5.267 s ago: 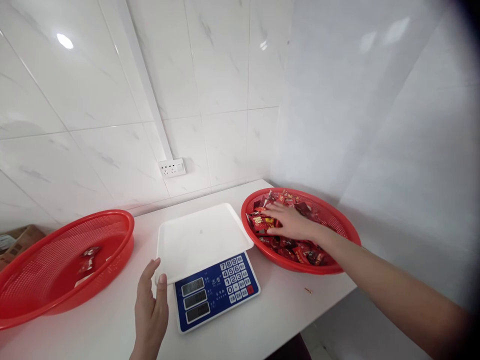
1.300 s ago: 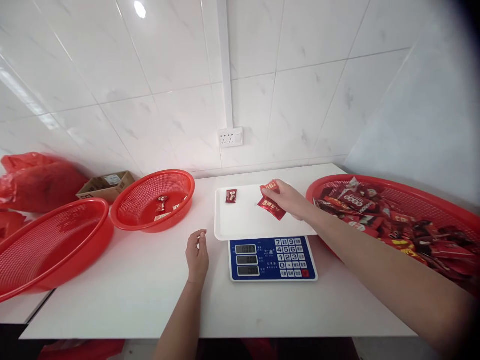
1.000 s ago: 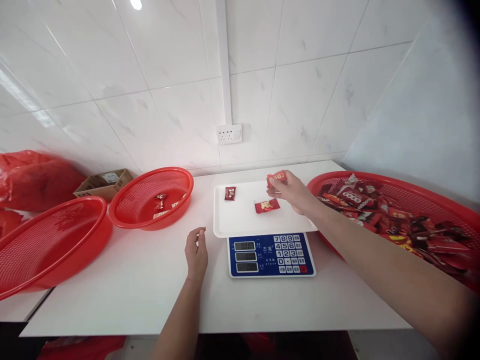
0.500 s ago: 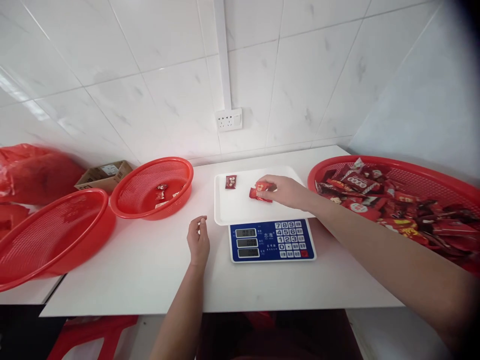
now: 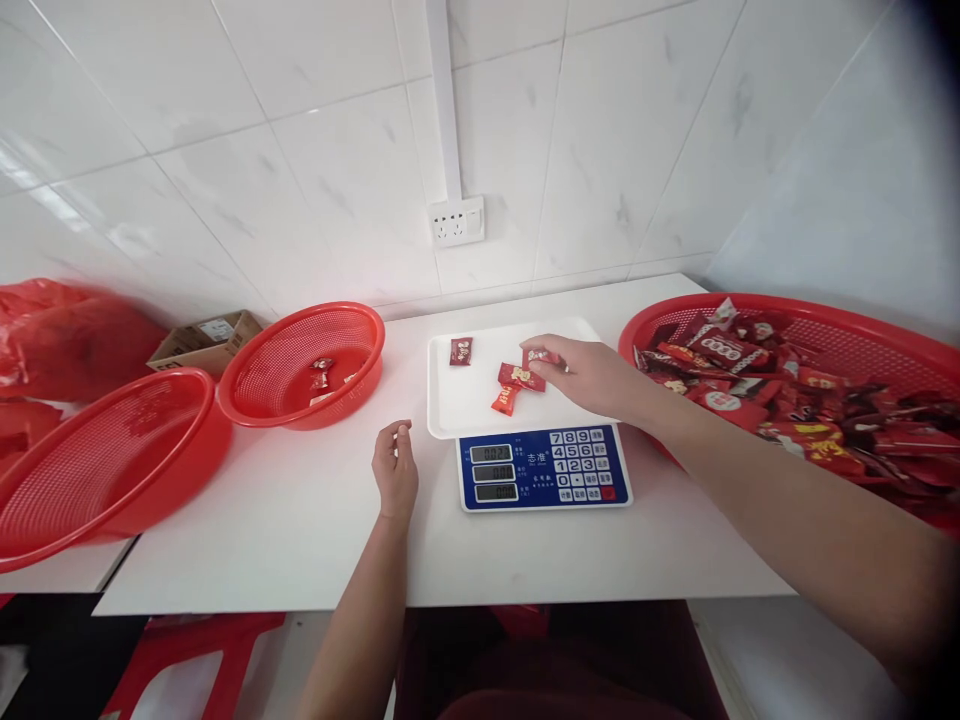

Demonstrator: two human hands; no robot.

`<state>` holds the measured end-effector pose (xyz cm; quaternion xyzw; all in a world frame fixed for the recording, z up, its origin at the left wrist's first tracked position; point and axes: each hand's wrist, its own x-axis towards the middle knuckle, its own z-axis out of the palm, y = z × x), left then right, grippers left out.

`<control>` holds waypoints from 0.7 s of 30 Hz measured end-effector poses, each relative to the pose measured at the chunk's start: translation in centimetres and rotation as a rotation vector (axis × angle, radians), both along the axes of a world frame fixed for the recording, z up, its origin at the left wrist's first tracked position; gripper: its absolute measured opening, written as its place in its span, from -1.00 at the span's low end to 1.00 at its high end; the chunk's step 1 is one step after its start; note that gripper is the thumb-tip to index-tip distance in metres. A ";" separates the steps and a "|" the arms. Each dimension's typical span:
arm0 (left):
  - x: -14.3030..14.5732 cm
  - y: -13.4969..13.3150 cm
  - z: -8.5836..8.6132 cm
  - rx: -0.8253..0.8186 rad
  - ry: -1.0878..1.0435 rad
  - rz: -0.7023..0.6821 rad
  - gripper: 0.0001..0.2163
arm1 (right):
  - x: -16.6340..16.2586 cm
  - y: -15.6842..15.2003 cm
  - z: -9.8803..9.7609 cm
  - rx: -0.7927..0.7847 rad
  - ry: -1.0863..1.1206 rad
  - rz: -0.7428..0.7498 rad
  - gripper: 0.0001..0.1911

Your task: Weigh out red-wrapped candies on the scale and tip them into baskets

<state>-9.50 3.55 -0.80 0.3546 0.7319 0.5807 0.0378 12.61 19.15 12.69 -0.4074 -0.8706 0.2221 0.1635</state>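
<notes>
Over the white weighing tray [image 5: 457,405] of a blue-panelled digital scale [image 5: 544,470], my right hand [image 5: 589,375] pinches a small red wrapped sweet [image 5: 536,357] between thumb and fingers. Just left of those fingers, a dark red wrapped sweet [image 5: 520,377] and a brighter orange-red one [image 5: 504,401] lie touching on the tray. Another dark red sweet [image 5: 461,351] rests apart near the tray's far left corner. My left hand [image 5: 395,465] is by the scale's left side, its fingers curled in with nothing seen in them.
To the right stands a wide red basket [image 5: 840,325] heaped with wrapped sweets [image 5: 795,390]. On the left are a red basket [image 5: 247,385] with a few sweets, another red basket [image 5: 112,490], a cardboard box [image 5: 210,342] and red plastic bags [image 5: 67,335]. A wall socket [image 5: 457,222] is behind.
The orange-red sweet and a dark red one now lie released on the tray. My right hand has shifted slightly right. The scale's top reading has risen. My left hand stays beside the scale.
</notes>
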 end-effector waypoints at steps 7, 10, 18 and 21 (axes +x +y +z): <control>0.5 -0.2 4.5 -0.036 0.129 -0.113 -0.75 | 3.7 -2.3 -1.9 0.093 0.049 -0.071 -0.49; 0.1 1.6 7.4 -0.110 0.298 -0.324 -0.70 | 6.4 -5.3 -3.8 0.015 0.291 -0.052 -0.64; -1.5 11.5 9.1 -0.328 0.489 -0.592 -0.68 | 10.5 -12.5 -11.2 -0.124 0.510 -0.099 -0.85; -0.8 13.9 8.3 -0.389 0.527 -0.619 -0.70 | 11.2 -13.5 -12.5 -0.144 0.527 -0.053 -0.86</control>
